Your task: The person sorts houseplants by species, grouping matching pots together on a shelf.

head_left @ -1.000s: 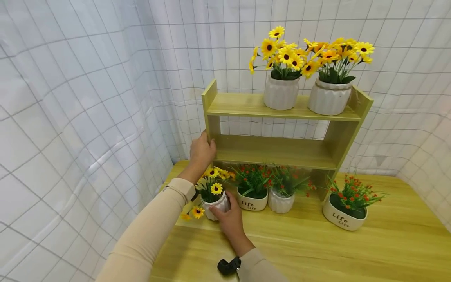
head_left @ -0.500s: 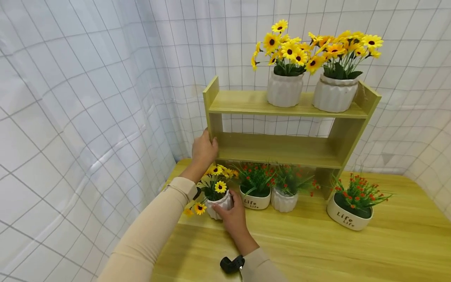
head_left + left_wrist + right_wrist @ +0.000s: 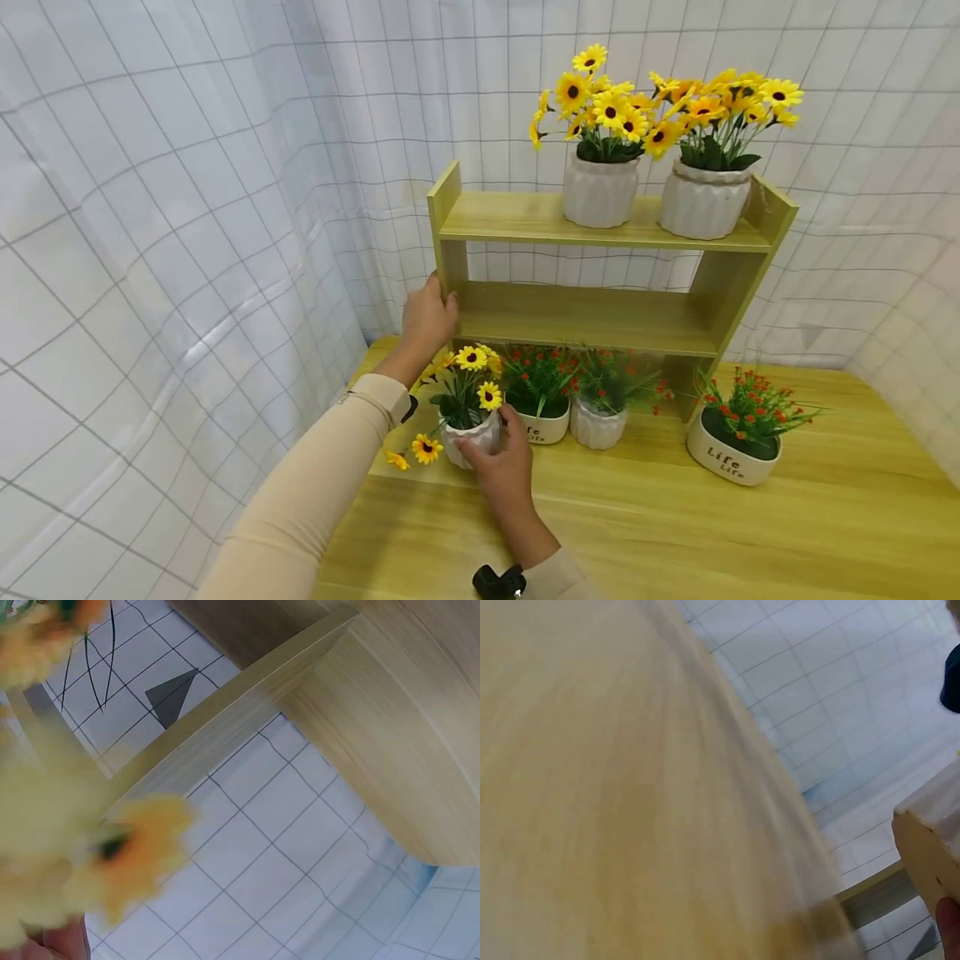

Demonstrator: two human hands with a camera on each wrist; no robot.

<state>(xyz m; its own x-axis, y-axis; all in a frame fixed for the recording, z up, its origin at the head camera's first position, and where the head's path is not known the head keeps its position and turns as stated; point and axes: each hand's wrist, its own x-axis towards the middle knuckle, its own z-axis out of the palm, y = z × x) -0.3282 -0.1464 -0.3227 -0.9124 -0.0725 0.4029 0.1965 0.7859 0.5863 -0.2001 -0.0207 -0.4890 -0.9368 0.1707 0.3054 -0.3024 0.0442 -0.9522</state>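
Observation:
My left hand point(image 3: 430, 315) grips the left side panel of a wooden shelf point(image 3: 585, 317) at mid-height. With thumb and fingers around it, my right hand point(image 3: 507, 463) holds a white fluted flowerpot point(image 3: 477, 442) of yellow sunflowers at the shelf's lower left front. In the right wrist view the flowerpot point(image 3: 930, 851) shows its pale underside, with a fingertip point(image 3: 949, 926) against it. Blurred sunflowers point(image 3: 135, 844) fill the left of the left wrist view, in front of the shelf panel point(image 3: 225, 705). Behind the held pot, a white "Life" planter point(image 3: 546, 427) with red flowers is partly hidden.
Two white pots of sunflowers point(image 3: 600, 193) point(image 3: 705, 202) stand on the top shelf. A fluted pot point(image 3: 597, 425) with red flowers sits under the shelf. Another "Life" planter point(image 3: 731, 460) stands on the table point(image 3: 660, 542) at right. A white gridded curtain point(image 3: 187, 208) hangs around.
My right hand has shifted the sunflower pot slightly right, so it now covers part of the "Life" planter's lettering. My left hand keeps its grip on the shelf panel.

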